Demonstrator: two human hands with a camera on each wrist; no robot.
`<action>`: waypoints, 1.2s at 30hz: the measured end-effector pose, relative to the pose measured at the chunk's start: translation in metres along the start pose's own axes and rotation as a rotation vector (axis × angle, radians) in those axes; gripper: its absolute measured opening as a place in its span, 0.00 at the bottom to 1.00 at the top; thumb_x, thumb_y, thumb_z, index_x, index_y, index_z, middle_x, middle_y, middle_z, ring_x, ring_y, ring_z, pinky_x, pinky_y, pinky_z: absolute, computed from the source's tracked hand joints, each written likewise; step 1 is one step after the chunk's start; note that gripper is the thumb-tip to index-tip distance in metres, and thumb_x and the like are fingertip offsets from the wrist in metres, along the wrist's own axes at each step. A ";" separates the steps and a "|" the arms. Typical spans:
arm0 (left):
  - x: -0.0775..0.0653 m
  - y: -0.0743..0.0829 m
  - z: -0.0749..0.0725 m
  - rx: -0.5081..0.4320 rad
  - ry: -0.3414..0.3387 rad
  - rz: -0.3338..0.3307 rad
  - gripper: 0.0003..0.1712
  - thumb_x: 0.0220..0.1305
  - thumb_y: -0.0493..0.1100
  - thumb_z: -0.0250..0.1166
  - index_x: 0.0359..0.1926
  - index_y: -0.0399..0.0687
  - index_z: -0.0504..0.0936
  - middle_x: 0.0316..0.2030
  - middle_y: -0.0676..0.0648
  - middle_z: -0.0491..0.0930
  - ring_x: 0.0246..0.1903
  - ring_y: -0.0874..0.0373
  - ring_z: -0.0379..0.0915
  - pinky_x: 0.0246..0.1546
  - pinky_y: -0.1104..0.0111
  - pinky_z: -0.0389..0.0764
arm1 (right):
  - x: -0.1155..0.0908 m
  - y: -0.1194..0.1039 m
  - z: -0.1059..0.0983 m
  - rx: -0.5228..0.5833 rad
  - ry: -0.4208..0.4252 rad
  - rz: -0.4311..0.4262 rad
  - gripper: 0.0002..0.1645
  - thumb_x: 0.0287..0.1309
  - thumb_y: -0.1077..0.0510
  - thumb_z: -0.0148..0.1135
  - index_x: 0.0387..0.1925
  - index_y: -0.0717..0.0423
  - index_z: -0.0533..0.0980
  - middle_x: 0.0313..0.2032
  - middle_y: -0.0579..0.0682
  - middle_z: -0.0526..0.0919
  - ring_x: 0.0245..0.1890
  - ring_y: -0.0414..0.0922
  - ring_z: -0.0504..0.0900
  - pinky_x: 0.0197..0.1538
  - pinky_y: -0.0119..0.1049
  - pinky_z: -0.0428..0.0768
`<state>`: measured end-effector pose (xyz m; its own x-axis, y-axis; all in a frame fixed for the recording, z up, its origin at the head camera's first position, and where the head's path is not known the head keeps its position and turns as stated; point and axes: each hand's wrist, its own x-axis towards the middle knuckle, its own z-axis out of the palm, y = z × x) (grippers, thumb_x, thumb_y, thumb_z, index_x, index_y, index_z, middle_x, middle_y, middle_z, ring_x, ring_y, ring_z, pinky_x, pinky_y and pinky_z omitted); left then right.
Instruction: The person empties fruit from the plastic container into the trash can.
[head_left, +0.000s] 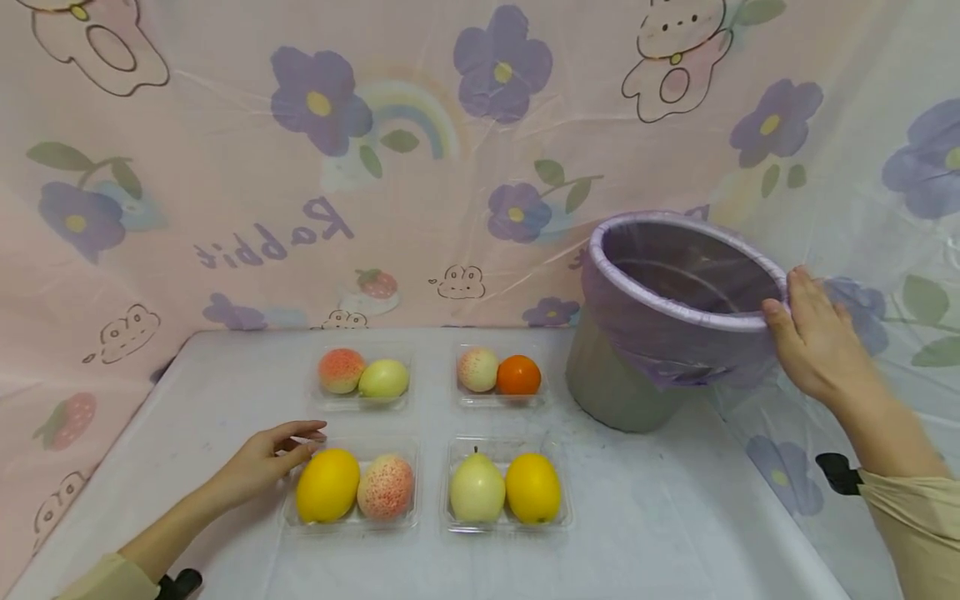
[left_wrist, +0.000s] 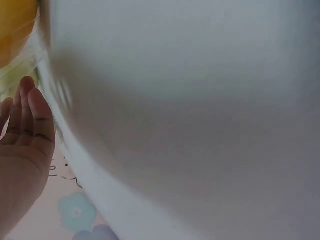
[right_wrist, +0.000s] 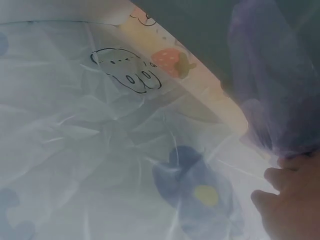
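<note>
In the head view, my left hand [head_left: 262,458] hovers at the left edge of the front-left clear plastic box [head_left: 367,527], fingers loosely extended beside a yellow mango-like fruit [head_left: 327,486]. A speckled pink peach [head_left: 386,487] shares that box. The left wrist view shows the same hand [left_wrist: 25,145] near the blurred yellow fruit [left_wrist: 15,30]. At the right, my right hand [head_left: 821,342] rests against the rim of a grey-green bin [head_left: 622,375], its fingers mostly straight. A purple bag [head_left: 667,346] lines the bin and folds over its rim.
Another clear box at front holds a pear [head_left: 477,488] and a yellow fruit [head_left: 533,488]. Behind stand boxes with a peach [head_left: 341,371] and a yellow-green fruit [head_left: 384,380], and a pale peach [head_left: 477,369] and an orange [head_left: 519,377]. A patterned curtain [head_left: 420,208] hangs behind the white table [head_left: 645,533].
</note>
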<state>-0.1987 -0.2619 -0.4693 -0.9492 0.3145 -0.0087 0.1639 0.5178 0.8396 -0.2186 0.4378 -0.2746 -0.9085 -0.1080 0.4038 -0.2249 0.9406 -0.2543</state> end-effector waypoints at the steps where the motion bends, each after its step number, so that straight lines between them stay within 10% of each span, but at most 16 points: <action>1: 0.000 -0.001 0.001 0.002 -0.002 -0.004 0.25 0.76 0.41 0.63 0.68 0.33 0.74 0.56 0.35 0.83 0.40 0.60 0.78 0.27 0.67 0.82 | 0.000 0.000 0.001 0.012 0.006 -0.003 0.44 0.84 0.43 0.27 0.77 0.79 0.40 0.77 0.77 0.39 0.78 0.72 0.36 0.75 0.72 0.30; 36: 0.007 -0.003 0.016 -0.072 0.054 -0.134 0.21 0.82 0.50 0.55 0.58 0.36 0.78 0.46 0.44 0.81 0.41 0.59 0.75 0.41 0.72 0.82 | 0.001 -0.001 -0.006 -0.008 -0.064 -0.014 0.41 0.84 0.46 0.28 0.76 0.79 0.43 0.77 0.78 0.40 0.78 0.74 0.37 0.75 0.72 0.32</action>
<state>-0.2018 -0.2486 -0.4807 -0.9745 0.2028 -0.0956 0.0173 0.4931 0.8698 -0.2169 0.4387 -0.2689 -0.9261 -0.1411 0.3498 -0.2349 0.9413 -0.2422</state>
